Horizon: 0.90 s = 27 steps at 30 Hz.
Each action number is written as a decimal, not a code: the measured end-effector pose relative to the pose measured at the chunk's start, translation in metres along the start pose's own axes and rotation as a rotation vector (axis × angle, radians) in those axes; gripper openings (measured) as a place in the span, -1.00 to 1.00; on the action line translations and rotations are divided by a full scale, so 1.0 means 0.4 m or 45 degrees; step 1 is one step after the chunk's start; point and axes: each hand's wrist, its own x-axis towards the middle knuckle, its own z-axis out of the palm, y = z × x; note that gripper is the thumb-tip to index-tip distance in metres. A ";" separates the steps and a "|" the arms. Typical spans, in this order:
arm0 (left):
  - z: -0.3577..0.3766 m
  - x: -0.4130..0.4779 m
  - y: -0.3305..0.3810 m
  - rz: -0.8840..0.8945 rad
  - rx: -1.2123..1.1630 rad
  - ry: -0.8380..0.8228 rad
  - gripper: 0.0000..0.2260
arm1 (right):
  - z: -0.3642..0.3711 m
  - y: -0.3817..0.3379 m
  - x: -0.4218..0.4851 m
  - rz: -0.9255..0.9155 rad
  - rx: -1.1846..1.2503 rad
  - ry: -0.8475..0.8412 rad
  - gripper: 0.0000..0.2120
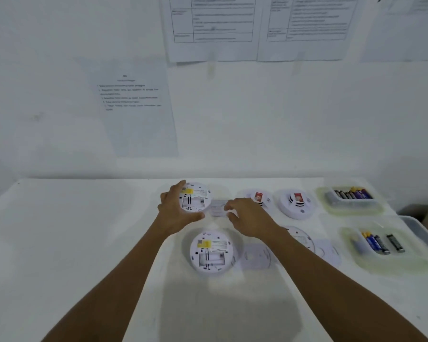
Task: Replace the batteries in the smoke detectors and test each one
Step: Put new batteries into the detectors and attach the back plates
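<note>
Left hand grips the round white upturned smoke detector. Right hand, nearer, fingers loosely curled, meets the small flat white battery cover just right of that detector; whether it pinches the cover I cannot tell.

Far-left detector (back up), gripped
</note>
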 end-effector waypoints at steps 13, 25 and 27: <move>0.052 0.051 -0.089 0.094 0.095 -0.014 -0.03 | 0.076 0.000 0.002 -0.063 -0.225 -0.035 -0.60; 0.064 0.066 -0.045 0.172 0.301 0.084 -0.07 | 0.028 0.026 -0.013 -0.065 -0.109 0.209 -0.67; 0.084 0.069 -0.007 0.294 0.316 0.079 -0.10 | -0.005 0.053 -0.023 -0.032 -0.098 0.298 -0.70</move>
